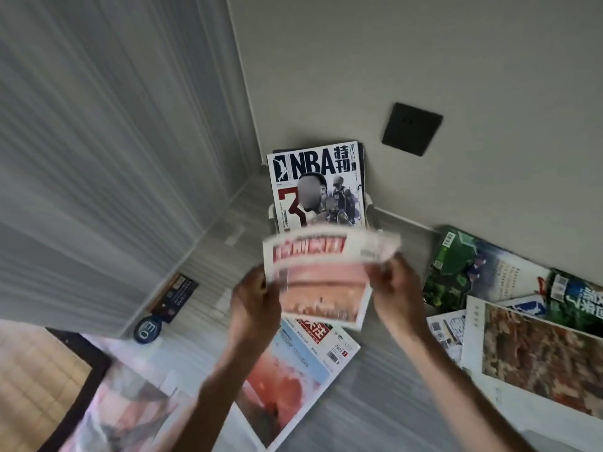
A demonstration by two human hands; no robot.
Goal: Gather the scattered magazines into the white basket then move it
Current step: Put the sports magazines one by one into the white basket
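I hold a pink and white magazine (321, 282) with both hands, blurred by motion, just in front of the white basket (369, 207). My left hand (256, 300) grips its left edge and my right hand (396, 282) grips its right edge. The basket stands in the wall corner and only its rim shows. An NBA magazine (318, 187) stands upright inside it, with a darker one behind. On the floor below my hands lies a red and blue magazine (293, 376). Several more magazines lie at the right, among them a green one (456, 272) and a brown-photo one (535, 357).
A black wall socket (412, 129) sits above the basket. Grey curtains (98, 141) hang at the left. A small dark booklet (177, 296) and a round blue object (147, 330) lie at the curtain's foot. A black-framed wooden board (42, 380) is at the lower left.
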